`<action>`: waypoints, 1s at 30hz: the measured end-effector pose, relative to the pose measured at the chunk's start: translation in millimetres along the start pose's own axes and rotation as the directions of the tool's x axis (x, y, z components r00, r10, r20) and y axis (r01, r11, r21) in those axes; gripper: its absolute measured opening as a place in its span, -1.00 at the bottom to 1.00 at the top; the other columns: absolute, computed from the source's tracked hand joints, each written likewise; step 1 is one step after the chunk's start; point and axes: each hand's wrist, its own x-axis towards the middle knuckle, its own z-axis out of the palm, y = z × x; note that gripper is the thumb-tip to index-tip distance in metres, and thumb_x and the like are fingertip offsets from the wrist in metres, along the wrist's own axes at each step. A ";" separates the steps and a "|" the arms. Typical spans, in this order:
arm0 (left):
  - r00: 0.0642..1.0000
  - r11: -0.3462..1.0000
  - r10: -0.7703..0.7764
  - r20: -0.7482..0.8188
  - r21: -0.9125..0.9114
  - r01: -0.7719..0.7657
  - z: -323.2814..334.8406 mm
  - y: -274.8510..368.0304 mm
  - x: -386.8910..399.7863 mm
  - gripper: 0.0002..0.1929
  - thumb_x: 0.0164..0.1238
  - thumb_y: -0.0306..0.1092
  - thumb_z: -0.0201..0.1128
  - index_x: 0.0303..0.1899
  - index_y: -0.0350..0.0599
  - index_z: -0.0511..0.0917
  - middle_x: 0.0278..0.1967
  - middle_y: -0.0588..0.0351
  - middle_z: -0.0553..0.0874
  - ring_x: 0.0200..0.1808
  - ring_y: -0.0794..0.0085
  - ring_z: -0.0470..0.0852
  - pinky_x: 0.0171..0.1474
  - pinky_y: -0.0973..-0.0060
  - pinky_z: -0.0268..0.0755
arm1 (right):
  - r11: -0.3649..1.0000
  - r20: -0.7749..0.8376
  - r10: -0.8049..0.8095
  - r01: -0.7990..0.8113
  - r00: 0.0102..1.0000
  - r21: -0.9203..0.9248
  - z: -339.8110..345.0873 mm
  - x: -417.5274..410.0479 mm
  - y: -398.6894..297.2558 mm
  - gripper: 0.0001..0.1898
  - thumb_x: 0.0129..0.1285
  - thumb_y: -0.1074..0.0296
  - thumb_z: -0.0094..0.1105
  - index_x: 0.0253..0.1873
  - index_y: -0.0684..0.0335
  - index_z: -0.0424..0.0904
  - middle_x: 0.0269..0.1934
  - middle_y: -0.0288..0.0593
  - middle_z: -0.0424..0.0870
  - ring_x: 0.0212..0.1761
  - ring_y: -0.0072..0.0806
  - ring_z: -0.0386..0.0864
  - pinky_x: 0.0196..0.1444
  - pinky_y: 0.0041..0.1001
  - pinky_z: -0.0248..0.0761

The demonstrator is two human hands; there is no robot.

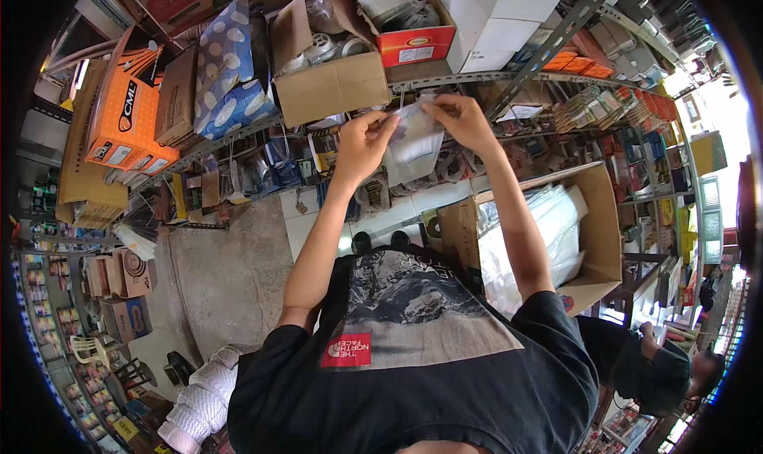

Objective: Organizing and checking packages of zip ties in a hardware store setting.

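Between my hands hangs a clear plastic bag (pixel 415 147) with something pale inside that I cannot make out. My left hand (pixel 365 144) pinches its upper left corner between thumb and fingertips. At the upper right corner, my right hand (pixel 462 120) grips the plastic the same way. The bag hangs in front of a metal shelf edge (pixel 441 81), just below an open cardboard box (pixel 334 87) of metal fittings. Whether the bag is hooked to the shelf is not clear.
A large open carton (pixel 602 227) of plastic-wrapped packs stands under my right forearm. Along the shelf sit a red box (pixel 416 44), a blue dotted package (pixel 229 72) and an orange box (pixel 131 105). White rope coils (pixel 202 400) lie lower left. Another person (pixel 656 364) is at lower right.
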 end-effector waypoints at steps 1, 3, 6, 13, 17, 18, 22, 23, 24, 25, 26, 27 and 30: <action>0.999 0.997 -0.027 0.020 0.067 0.025 2.2 -8.9 -0.5 -0.76 0.37 -0.31 0.24 -0.23 -0.37 0.62 -0.41 0.09 0.72 -0.38 0.61 0.64 -0.32 0.64 0.45 | 0.995 0.048 0.047 -0.042 0.998 -0.089 -1.5 0.0 7.1 -0.74 0.29 0.29 0.26 -0.21 0.46 0.62 -0.42 -0.20 0.69 -0.41 -0.65 0.56 -0.32 -0.62 0.40; 0.999 0.991 -0.028 0.017 0.128 0.026 7.0 -25.2 -2.9 -0.77 0.37 -0.32 0.23 -0.23 -0.37 0.62 -0.43 0.07 0.71 -0.39 0.58 0.66 -0.32 0.63 0.46 | 0.993 0.053 0.057 -0.051 0.997 -0.107 -0.2 -0.2 20.6 -0.73 0.27 0.28 0.28 -0.23 0.45 0.63 -0.44 -0.19 0.68 -0.43 -0.63 0.56 -0.34 -0.60 0.40; 0.998 0.972 0.027 -0.065 0.236 -0.011 16.4 -41.8 -6.9 -0.79 0.36 -0.35 0.22 -0.25 -0.36 0.62 -0.50 0.06 0.68 -0.49 0.58 0.60 -0.42 0.60 0.39 | 0.986 0.052 0.062 -0.053 0.997 -0.159 2.5 1.0 45.5 -0.72 0.23 0.24 0.31 -0.27 0.42 0.65 -0.48 -0.18 0.68 -0.45 -0.60 0.57 -0.37 -0.55 0.40; 0.999 0.968 -0.007 -0.054 0.250 0.020 27.4 -69.9 -7.7 -0.83 0.36 -0.38 0.21 -0.25 -0.35 0.61 -0.56 0.02 0.65 -0.57 0.56 0.55 -0.48 0.57 0.34 | 0.965 0.032 0.115 -0.104 0.993 -0.239 5.4 2.8 71.5 -0.67 0.18 0.14 0.34 -0.27 0.38 0.67 -0.48 -0.10 0.69 -0.46 -0.50 0.61 -0.34 -0.48 0.44; 0.995 0.970 -0.005 -0.096 0.240 0.028 31.2 -69.5 -5.0 -0.83 0.36 -0.38 0.20 -0.26 -0.34 0.60 -0.52 -0.03 0.68 -0.54 0.49 0.60 -0.45 0.51 0.37 | 0.967 0.038 0.082 -0.070 0.996 -0.246 6.7 3.8 71.6 -0.67 0.21 0.18 0.34 -0.26 0.44 0.64 -0.59 -0.21 0.57 -0.52 -0.65 0.45 -0.46 -0.53 0.33; 0.994 0.963 -0.006 -0.109 0.268 0.035 31.5 -68.3 -4.6 -0.83 0.36 -0.38 0.20 -0.26 -0.34 0.60 -0.50 -0.04 0.69 -0.52 0.44 0.64 -0.43 0.49 0.40 | 0.962 -0.028 0.022 -0.029 0.999 -0.270 8.1 3.9 73.1 -0.66 0.21 0.18 0.34 -0.25 0.44 0.65 -0.58 -0.20 0.59 -0.52 -0.64 0.47 -0.45 -0.52 0.35; 0.995 0.954 0.005 -0.100 0.300 0.025 32.8 -69.0 2.2 -0.82 0.35 -0.38 0.19 -0.25 -0.34 0.60 -0.46 -0.08 0.70 -0.46 0.31 0.68 -0.39 0.45 0.43 | 0.943 -0.080 0.058 -0.081 0.995 -0.324 6.5 9.0 78.5 -0.67 0.19 0.17 0.34 -0.23 0.41 0.66 -0.52 -0.10 0.66 -0.48 -0.55 0.57 -0.40 -0.49 0.41; 0.996 0.950 0.013 -0.090 0.313 0.016 32.7 -69.8 2.7 -0.82 0.35 -0.37 0.19 -0.24 -0.34 0.60 -0.45 -0.10 0.70 -0.45 0.27 0.69 -0.38 0.44 0.44 | 0.942 -0.082 0.059 -0.083 0.995 -0.324 6.1 11.2 82.9 -0.67 0.19 0.17 0.34 -0.23 0.41 0.66 -0.52 -0.10 0.66 -0.48 -0.55 0.57 -0.40 -0.49 0.41; 0.997 0.946 0.022 -0.080 0.325 0.006 32.2 -70.9 3.2 -0.82 0.35 -0.37 0.19 -0.23 -0.34 0.60 -0.43 -0.12 0.70 -0.44 0.24 0.69 -0.37 0.43 0.45 | 0.931 -0.052 0.049 -0.065 0.997 -0.358 6.3 13.7 87.6 -0.68 0.18 0.16 0.34 -0.23 0.38 0.67 -0.50 -0.07 0.67 -0.47 -0.49 0.60 -0.38 -0.46 0.43; 0.997 0.946 0.023 -0.079 0.325 0.004 32.4 -77.6 2.8 -0.82 0.35 -0.37 0.19 -0.23 -0.34 0.60 -0.43 -0.12 0.70 -0.44 0.24 0.69 -0.37 0.43 0.45 | 0.919 -0.022 0.040 -0.046 0.999 -0.391 6.4 16.1 92.3 -0.69 0.17 0.15 0.34 -0.23 0.35 0.68 -0.48 -0.04 0.69 -0.45 -0.43 0.64 -0.37 -0.43 0.45; 0.992 0.949 0.074 -0.103 0.312 -0.039 32.9 -87.9 1.7 -0.80 0.36 -0.35 0.19 -0.23 -0.36 0.60 -0.44 -0.08 0.70 -0.47 0.36 0.64 -0.40 0.48 0.41 | 0.919 -0.023 0.040 -0.046 0.999 -0.392 6.2 18.0 96.8 -0.69 0.17 0.15 0.34 -0.23 0.35 0.68 -0.48 -0.04 0.69 -0.45 -0.43 0.64 -0.37 -0.43 0.45; 0.984 0.950 0.123 -0.127 0.300 -0.080 33.0 -91.0 1.5 -0.78 0.37 -0.34 0.20 -0.24 -0.37 0.60 -0.45 -0.04 0.70 -0.51 0.49 0.58 -0.44 0.52 0.37 | 0.902 0.008 0.053 -0.044 0.999 -0.430 6.5 19.8 98.5 -0.68 0.18 0.12 0.32 -0.23 0.32 0.69 -0.47 -0.02 0.69 -0.44 -0.35 0.65 -0.36 -0.40 0.46; 0.994 0.950 0.040 -0.104 0.311 -0.005 29.4 -96.9 0.4 -0.79 0.37 -0.36 0.18 -0.19 -0.37 0.59 -0.37 -0.10 0.71 -0.43 0.40 0.67 -0.39 0.49 0.45 | 0.864 0.036 0.055 -0.029 0.998 -0.502 8.6 27.4 100.6 -0.65 0.17 0.06 0.29 -0.28 0.31 0.68 -0.47 0.04 0.67 -0.41 -0.17 0.65 -0.32 -0.29 0.46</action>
